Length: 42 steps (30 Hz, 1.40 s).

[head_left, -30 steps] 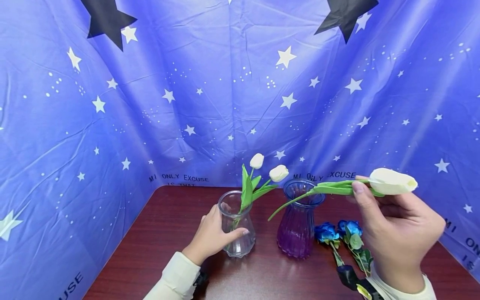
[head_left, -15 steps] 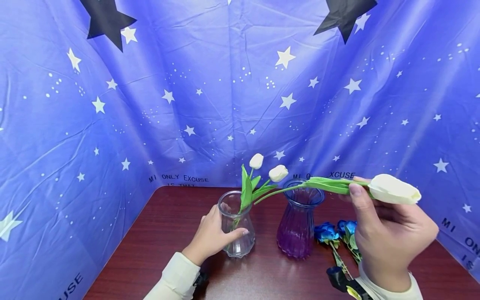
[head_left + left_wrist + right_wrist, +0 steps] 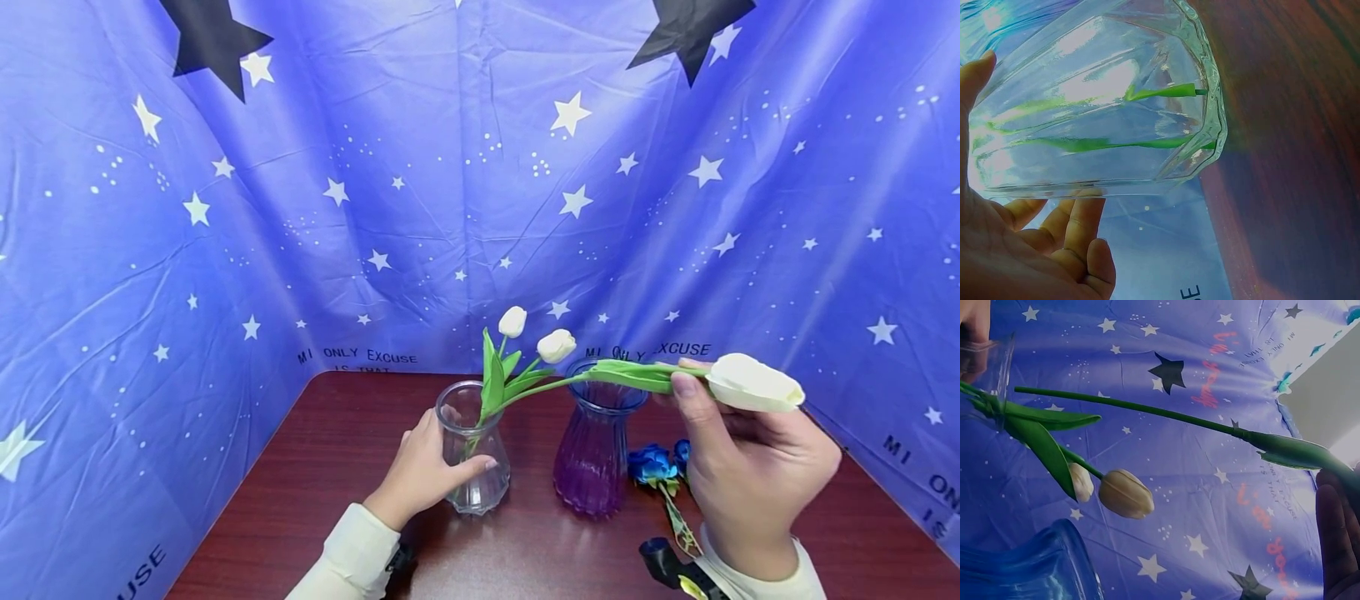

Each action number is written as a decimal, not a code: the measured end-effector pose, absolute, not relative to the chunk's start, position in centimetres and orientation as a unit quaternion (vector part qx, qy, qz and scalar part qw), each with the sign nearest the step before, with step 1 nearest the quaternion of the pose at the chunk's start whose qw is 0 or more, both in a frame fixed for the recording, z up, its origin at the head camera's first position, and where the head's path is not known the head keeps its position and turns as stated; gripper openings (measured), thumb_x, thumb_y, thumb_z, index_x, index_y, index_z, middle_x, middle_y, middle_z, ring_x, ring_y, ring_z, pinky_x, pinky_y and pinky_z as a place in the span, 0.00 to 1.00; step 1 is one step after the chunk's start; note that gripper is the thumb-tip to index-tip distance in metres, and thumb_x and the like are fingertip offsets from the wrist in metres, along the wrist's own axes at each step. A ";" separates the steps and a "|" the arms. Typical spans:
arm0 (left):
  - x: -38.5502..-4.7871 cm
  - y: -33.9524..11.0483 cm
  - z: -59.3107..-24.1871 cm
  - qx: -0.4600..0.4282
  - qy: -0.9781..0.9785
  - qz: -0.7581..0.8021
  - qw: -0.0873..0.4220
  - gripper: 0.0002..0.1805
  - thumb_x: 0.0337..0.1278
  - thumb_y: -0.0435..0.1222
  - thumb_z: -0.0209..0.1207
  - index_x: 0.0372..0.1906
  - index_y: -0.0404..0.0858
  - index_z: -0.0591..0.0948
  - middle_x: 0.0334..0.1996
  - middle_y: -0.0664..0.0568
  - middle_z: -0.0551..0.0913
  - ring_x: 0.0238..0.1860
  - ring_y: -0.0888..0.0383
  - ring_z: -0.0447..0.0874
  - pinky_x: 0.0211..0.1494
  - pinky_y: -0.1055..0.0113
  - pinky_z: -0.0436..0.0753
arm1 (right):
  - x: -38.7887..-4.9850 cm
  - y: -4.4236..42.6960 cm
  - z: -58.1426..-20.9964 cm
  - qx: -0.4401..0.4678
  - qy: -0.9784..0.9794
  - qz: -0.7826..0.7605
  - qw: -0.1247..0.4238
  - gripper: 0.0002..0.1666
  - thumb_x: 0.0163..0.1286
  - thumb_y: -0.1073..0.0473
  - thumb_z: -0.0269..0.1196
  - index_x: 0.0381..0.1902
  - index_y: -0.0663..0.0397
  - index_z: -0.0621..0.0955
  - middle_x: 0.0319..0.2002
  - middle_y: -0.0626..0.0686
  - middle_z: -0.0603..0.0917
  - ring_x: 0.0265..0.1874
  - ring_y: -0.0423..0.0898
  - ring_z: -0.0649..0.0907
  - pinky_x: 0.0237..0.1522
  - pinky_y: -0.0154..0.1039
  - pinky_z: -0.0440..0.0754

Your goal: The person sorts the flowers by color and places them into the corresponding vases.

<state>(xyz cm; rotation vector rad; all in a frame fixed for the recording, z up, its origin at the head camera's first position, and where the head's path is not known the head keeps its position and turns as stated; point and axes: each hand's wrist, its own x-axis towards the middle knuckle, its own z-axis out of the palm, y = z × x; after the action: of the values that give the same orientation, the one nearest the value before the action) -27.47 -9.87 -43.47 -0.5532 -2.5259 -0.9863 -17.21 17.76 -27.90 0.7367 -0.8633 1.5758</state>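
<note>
My left hand (image 3: 423, 467) grips the clear glass vase (image 3: 483, 479) around its side. Two white tulips (image 3: 556, 346) stand in that vase and lean right; their green stems (image 3: 1166, 144) reach its base in the left wrist view. My right hand (image 3: 757, 467) pinches another white tulip (image 3: 753, 383) just below its bloom, holding it nearly level with the stem pointing left. In the right wrist view the stem's free end (image 3: 1022, 390) hangs just outside the rim of the clear vase (image 3: 1004, 381), apart from it.
A blue and purple glass vase (image 3: 592, 467) stands right of the clear one, beneath the held tulip. Blue roses (image 3: 651, 463) lie on the dark red wooden table (image 3: 315, 500), partly hidden by my right hand. A starry blue cloth (image 3: 450, 208) surrounds the table.
My right hand has moved left with its tulip, bringing the stem end close to the clear vase's mouth. My left hand and the clear vase have stayed in place.
</note>
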 end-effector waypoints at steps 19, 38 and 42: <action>-27.7 -10.0 -43.8 -0.196 -0.897 -0.351 0.185 0.53 0.43 0.74 0.67 0.67 0.42 0.73 0.55 0.53 0.82 0.58 0.54 0.82 0.59 0.41 0.75 | -17.7 16.7 -29.0 0.323 -0.431 0.666 0.517 0.11 0.51 0.88 0.65 0.35 0.91 0.81 0.35 0.64 0.91 0.34 0.48 0.91 0.37 0.30 0.87; -27.5 -9.9 -43.6 -0.193 -0.900 -0.346 0.181 0.53 0.43 0.73 0.68 0.68 0.42 0.72 0.56 0.52 0.81 0.60 0.53 0.81 0.60 0.42 0.75 | -19.1 16.6 -31.0 0.330 -0.521 0.638 0.461 0.13 0.54 0.87 0.66 0.40 0.86 0.82 0.38 0.59 0.92 0.36 0.42 0.91 0.39 0.28 0.86; -27.6 -9.9 -43.6 -0.194 -0.900 -0.344 0.186 0.51 0.44 0.71 0.69 0.66 0.42 0.73 0.55 0.54 0.81 0.59 0.53 0.82 0.60 0.43 0.75 | -19.4 16.5 -31.4 0.330 -0.540 0.631 0.448 0.14 0.54 0.87 0.66 0.41 0.85 0.83 0.38 0.57 0.92 0.36 0.40 0.91 0.39 0.29 0.86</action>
<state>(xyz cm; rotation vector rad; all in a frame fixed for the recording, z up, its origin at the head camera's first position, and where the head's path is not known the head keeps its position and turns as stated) -27.60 -9.92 -43.64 -0.5473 -2.5350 -0.9681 -19.39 16.51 -31.41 0.8169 -1.3376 1.5626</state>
